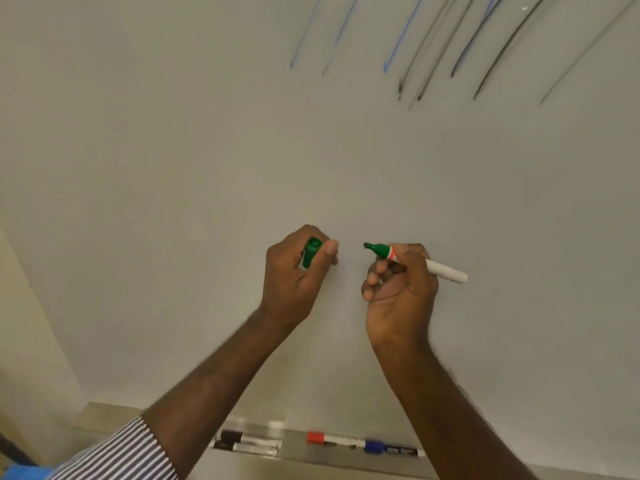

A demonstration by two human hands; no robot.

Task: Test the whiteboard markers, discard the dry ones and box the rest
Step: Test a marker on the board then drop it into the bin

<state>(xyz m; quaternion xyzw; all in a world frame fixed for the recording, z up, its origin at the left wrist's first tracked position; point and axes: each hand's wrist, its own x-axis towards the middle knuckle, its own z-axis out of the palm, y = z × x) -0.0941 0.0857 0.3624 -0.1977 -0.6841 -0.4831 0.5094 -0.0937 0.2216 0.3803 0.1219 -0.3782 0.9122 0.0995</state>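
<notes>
Whiteboard (173, 150) filled the view, blue and dark test strokes (450, 46) at its upper right; below them the right hand (398, 285) gripped the uncapped green marker (415, 261), and the left hand (298, 268) curled round its green cap (310, 255). A firm, steady stroke beside those marks would best show its ink. On the tray (294, 452) under the whiteboard, black, red and blue markers (332, 439) lay blurred; no box showed.

left sleeve (128, 452) was striped, dark on white, pushed up the forearm; right forearm (460, 410) was bare.
</notes>
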